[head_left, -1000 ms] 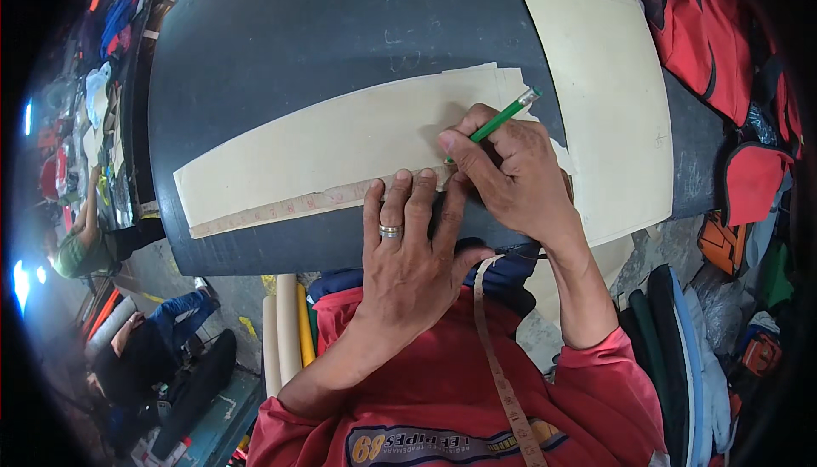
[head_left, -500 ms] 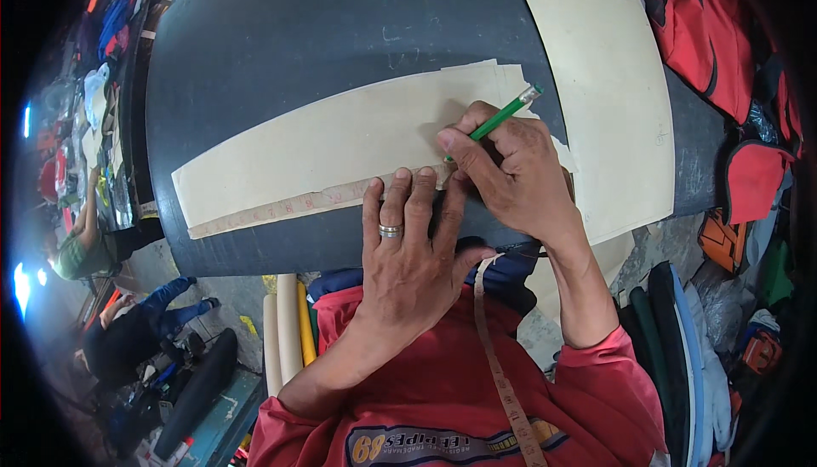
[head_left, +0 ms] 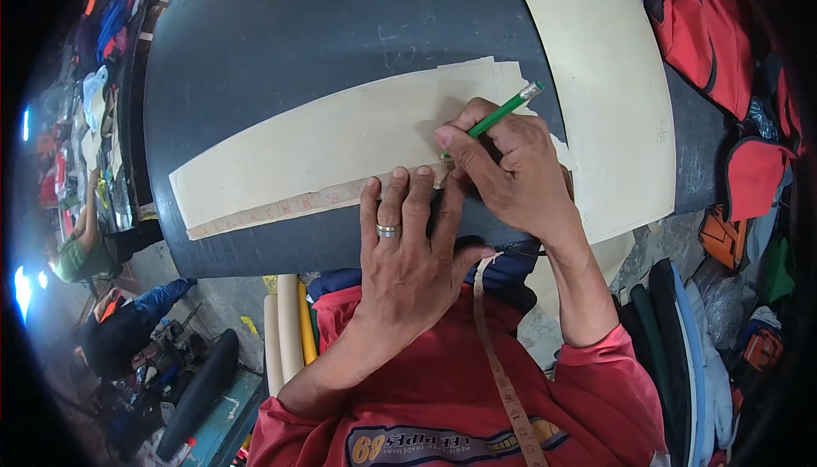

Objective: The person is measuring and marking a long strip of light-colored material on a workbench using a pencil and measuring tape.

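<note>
A cream paper piece [head_left: 323, 143] with a curved far edge lies on the dark table. Along its near edge runs a worn, pale ruler [head_left: 281, 206] with reddish marks. My left hand [head_left: 407, 241] lies flat, fingers stretched, fingertips on the ruler's right part; a ring is on one finger. Just right of it, my right hand [head_left: 511, 160] is closed around a green pencil [head_left: 506, 111], its tip at the paper by the ruler's far edge. The right end of the ruler is hidden under my hands.
A larger cream sheet [head_left: 608, 101] lies on the dark table [head_left: 340, 16] at the right. Red fabric bags [head_left: 702, 24] sit beyond it. A tape measure [head_left: 502, 373] hangs down my shirt. Two people are at the far left, among piled materials.
Both hands, the ruler and the pencil keep almost the same place. At the left, the seated person in dark clothes has shifted posture.
</note>
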The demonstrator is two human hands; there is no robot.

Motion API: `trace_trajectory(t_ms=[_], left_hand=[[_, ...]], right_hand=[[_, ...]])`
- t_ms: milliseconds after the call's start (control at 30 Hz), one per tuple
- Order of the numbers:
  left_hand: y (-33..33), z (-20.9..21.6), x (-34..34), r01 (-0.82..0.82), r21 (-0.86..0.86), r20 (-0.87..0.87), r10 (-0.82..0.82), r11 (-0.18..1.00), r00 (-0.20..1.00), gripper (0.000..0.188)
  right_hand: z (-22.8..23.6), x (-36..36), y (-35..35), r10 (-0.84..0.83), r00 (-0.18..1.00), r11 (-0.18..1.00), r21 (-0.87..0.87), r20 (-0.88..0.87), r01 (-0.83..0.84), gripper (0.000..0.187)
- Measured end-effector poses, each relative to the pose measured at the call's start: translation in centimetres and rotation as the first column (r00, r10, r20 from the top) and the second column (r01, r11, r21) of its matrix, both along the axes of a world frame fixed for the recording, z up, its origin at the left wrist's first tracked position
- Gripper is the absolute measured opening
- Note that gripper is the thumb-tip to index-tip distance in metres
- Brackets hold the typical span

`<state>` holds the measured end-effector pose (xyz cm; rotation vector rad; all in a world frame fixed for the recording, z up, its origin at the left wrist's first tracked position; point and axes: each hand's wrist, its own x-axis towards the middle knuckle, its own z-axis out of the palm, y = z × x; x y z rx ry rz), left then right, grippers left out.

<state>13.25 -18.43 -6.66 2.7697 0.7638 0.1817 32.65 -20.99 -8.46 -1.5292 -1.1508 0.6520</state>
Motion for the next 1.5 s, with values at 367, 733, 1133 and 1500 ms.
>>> trace_trajectory(t_ms=[367, 733, 1133, 1500], left_hand=[[0.0, 0.0, -0.2, 0.003, -0.009, -0.008, -0.003, 1.000, 1.000, 0.083], [0.3, 0.2, 0.2, 0.008, -0.025, 0.010, -0.008, 1.000, 1.000, 0.083], [5.3, 3.2, -2.5, 0.102, -0.304, 0.147, -0.059, 0.947, 0.987, 0.075], [19.7, 1.0, -16.2, -0.260, 0.206, -0.162, 0.294, 0.943, 0.942, 0.059]], right_hand=[[0.2, -0.3, -0.1, -0.001, 1.000, 1.000, -0.018, -0.009, 0.000, 0.015], [0.3, 0.7, -0.5, -0.023, 0.970, 0.997, -0.081, -0.242, 0.004, 0.014], [1.2, -1.8, -4.1, -0.197, 0.853, 0.980, 0.109, 0.483, 0.165, 0.033], [4.3, -3.5, -8.1, -0.079, 0.877, 0.992, -0.046, 0.474, 0.114, 0.064]])
